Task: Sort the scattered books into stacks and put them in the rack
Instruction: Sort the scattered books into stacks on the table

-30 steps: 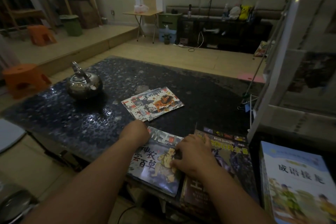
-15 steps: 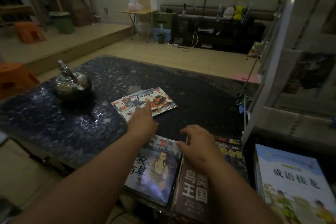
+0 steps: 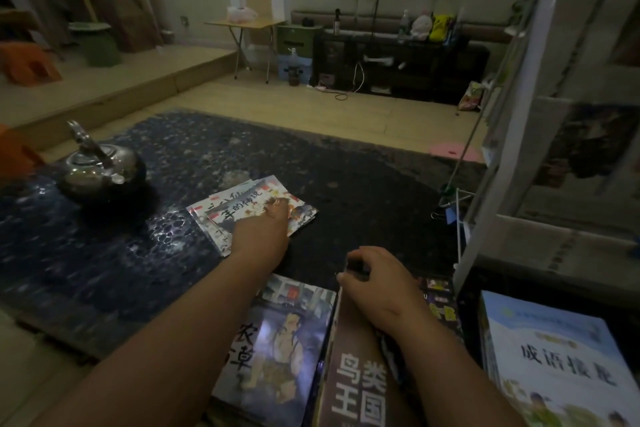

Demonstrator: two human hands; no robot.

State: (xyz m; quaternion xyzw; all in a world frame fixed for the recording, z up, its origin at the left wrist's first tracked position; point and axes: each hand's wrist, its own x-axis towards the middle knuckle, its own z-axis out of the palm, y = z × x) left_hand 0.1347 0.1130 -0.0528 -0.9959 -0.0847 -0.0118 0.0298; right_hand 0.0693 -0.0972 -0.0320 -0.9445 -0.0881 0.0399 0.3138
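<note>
A small fan of thin picture books [image 3: 242,210] lies in the middle of the dark patterned table [image 3: 104,253]. My left hand [image 3: 261,232] rests flat on top of them, fingers stretched forward. Near the front edge lie a blue-covered picture book [image 3: 277,350] and a brown book with large white characters [image 3: 356,385]. My right hand [image 3: 377,284] curls over the brown book's far edge and grips it. A darker book [image 3: 440,308] shows under it. A light blue book [image 3: 561,367] tops a stack at the right. The white rack [image 3: 519,114] stands on the right.
A metal kettle [image 3: 100,170] sits on the table's left part. Orange stools [image 3: 27,62] and a green bin [image 3: 97,45] stand on a raised platform at the left. A folding table [image 3: 246,24] and a dark cabinet [image 3: 398,62] line the far wall.
My left hand left the blue-covered book and reached forward onto the fanned books. My right hand shifted from the blue cover to the far edge of the brown book.
</note>
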